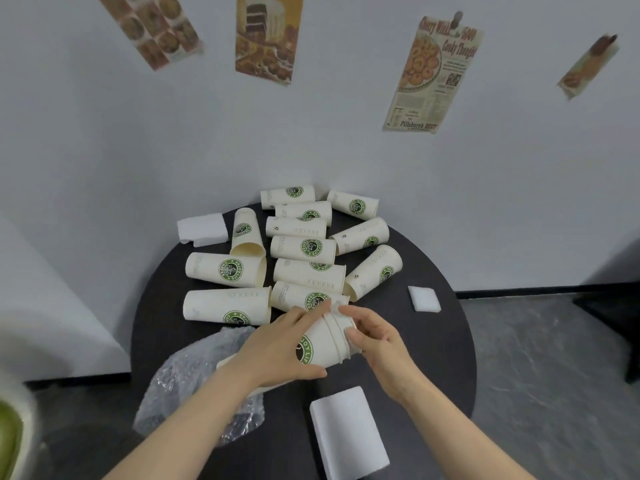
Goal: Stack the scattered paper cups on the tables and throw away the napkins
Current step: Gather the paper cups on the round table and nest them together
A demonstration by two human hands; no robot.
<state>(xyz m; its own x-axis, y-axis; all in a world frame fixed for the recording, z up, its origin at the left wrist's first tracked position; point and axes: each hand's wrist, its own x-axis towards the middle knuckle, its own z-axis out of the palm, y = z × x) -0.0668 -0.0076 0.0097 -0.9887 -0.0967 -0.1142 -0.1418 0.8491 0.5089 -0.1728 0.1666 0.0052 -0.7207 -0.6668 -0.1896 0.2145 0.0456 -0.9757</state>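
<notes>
- Twelve paper cups lie on their sides across the far half of the round dark bench (446, 355), loose and pointing different ways; one of them, the nearest loose cup (304, 296), lies just beyond the hands.
- A short nested stack of cups (329, 344) is held above the bench near its middle, tilted, rims toward the right; at least three rims show, but the exact count cannot be told.
- Three white napkins: a folded napkin (348, 434) at the near edge, a small napkin (424, 298) at the right, a rumpled napkin (202, 229) at the far left rim.
- One crumpled clear plastic bag (194, 368) lies under the left forearm.
- Left hand (280, 344) wraps the stack's body, thumb beneath, fingers curled over the top.
- Right hand (375, 336) pinches the stack's rim end with bent fingers, wrist angled in from the lower right.
- Four posters hang on the wall behind.
</notes>
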